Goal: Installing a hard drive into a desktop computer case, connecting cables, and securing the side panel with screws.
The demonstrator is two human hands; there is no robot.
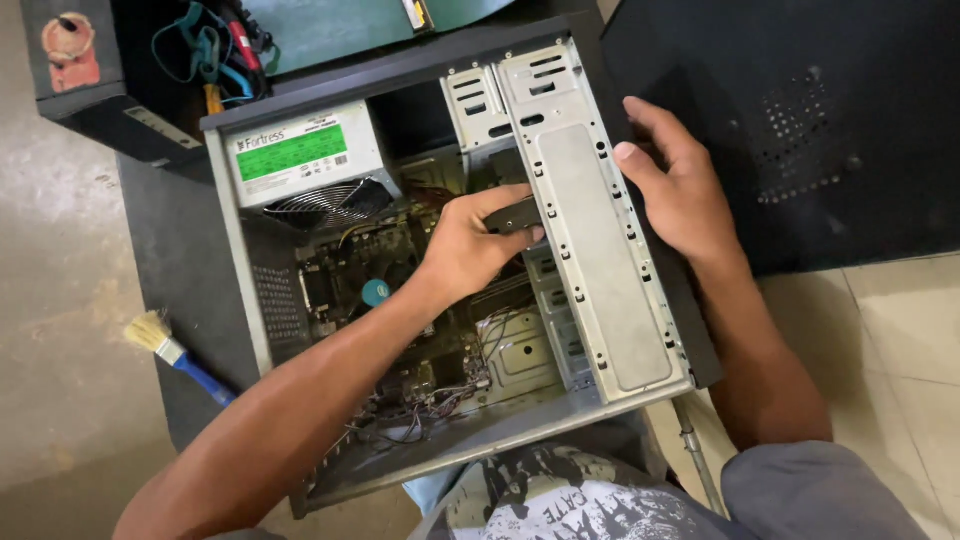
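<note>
Left hand (462, 245) reaching into open computer case (240, 250), fingers (500, 203) curled and pinched around small dark drive-like block (515, 215) just beside the drive cage (590, 240); thumb under, other fingers over the top of it. Right hand (680, 190) resting on the outer edge of the cage, fingers loosely spread, thumb (632, 157) pressed flat against the grey metal panel, holding nothing that shows.

Case lying on its side on dark table (170, 240), side panel off. Inside: power supply (305, 155) with green label and round fan grille in the upper left corner; motherboard (350, 275) below it with round teal part; loose bundle of thin wires (420, 410) near the bottom wall; empty metal bays at lower right of the interior.

Outside the case: paintbrush (175, 352) with blue handle on the table at left, well apart from both hands; tangle of coloured cables (215, 50) beyond the top edge
</note>
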